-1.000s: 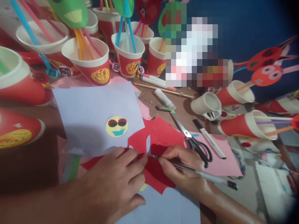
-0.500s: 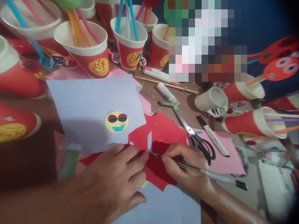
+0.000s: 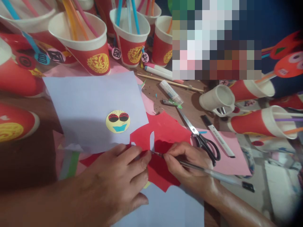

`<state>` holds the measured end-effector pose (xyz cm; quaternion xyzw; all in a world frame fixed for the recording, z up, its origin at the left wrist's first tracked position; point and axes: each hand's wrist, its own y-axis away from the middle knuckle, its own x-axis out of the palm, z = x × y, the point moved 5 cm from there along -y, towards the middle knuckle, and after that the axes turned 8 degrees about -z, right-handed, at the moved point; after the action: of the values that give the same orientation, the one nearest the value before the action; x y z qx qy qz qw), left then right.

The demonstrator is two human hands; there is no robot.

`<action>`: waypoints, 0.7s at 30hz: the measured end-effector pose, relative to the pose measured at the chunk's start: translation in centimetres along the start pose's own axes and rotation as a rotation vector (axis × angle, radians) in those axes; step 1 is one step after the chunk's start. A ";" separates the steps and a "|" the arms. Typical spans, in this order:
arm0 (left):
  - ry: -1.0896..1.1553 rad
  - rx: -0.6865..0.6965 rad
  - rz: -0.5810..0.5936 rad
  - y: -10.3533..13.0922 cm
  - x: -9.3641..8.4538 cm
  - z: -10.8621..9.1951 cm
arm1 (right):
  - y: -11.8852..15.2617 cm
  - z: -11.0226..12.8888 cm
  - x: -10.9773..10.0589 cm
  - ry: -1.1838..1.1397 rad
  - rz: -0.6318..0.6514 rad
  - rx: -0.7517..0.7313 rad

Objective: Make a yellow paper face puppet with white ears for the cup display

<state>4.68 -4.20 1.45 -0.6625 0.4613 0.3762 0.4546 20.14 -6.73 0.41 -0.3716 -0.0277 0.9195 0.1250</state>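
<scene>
My right hand (image 3: 189,159) grips a pen (image 3: 226,177) near its point, likely for control, over the red paper (image 3: 169,130) lying between my hands. My left hand (image 3: 120,179), grasping nothing, rests its loosely spread fingers there, seemingly to steady it. A pale sheet (image 3: 94,104) borders the paper; scissors (image 3: 194,130) crowd my right knuckles, with a marker (image 3: 219,137) just beyond.

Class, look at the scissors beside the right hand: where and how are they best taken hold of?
Grip the scissors by the black handles, probably coming from above and the picture's right. The looped handles lie toward the person, while the metal blades point away; the right hand sits close on the handles' left, so that side looks crowded.
</scene>
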 end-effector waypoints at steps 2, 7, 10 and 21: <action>-0.012 0.001 0.008 -0.1 0.0 0.0 | 0.0 -0.1 0.1 0.005 -0.001 0.015; -0.011 -0.027 -0.007 0.0 -0.5 0.0 | 0.1 -0.3 -0.1 0.018 -0.007 0.041; -0.004 -0.018 -0.014 0.0 -0.6 0.0 | 0.1 -0.4 -0.1 0.057 -0.001 0.062; -0.023 -0.083 -0.045 0.0 -0.2 0.5 | -0.1 0.0 0.0 0.022 -0.039 0.021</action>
<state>4.59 -3.67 1.49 -0.6867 0.4250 0.3925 0.4403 20.17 -6.66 0.47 -0.3797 -0.0237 0.9131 0.1470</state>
